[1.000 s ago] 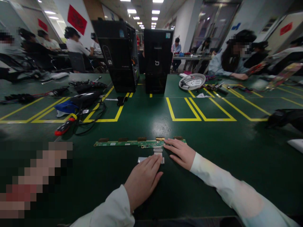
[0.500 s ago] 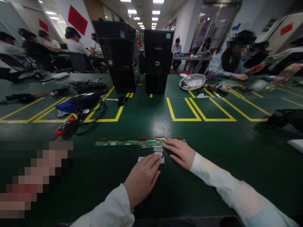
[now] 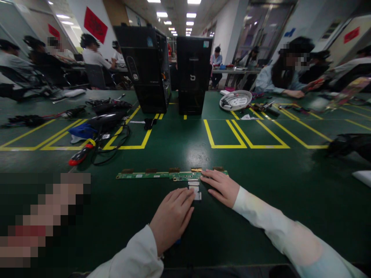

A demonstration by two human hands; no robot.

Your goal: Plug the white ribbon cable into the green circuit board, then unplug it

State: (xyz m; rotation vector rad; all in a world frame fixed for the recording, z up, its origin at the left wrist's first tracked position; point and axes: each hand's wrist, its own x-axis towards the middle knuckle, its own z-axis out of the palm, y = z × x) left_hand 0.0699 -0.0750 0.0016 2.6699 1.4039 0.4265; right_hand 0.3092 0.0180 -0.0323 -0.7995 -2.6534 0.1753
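Observation:
A long, narrow green circuit board (image 3: 145, 175) with several brown flex tabs along its far edge lies on the green table before me. My right hand (image 3: 222, 187) rests open at its right part, the fingertips touching the board. At the board's near edge, a short white ribbon cable (image 3: 194, 189) with a connector lies toward me. My left hand (image 3: 174, 216) lies palm down, fingers stretched out, the fingertips on the cable's left side. What is under that palm is hidden, apart from a sliver of blue by the wrist.
Two black computer towers (image 3: 191, 77) stand at the back. To the left lie a red-and-black screwdriver (image 3: 81, 154) and black cables (image 3: 111, 114). A white basket (image 3: 236, 100) holds parts at the back right. A pixelated area covers the lower left. People sit around.
My left hand has shifted slightly left, covering a pale piece that showed beside its fingers. My right hand and the circuit board have stayed in place.

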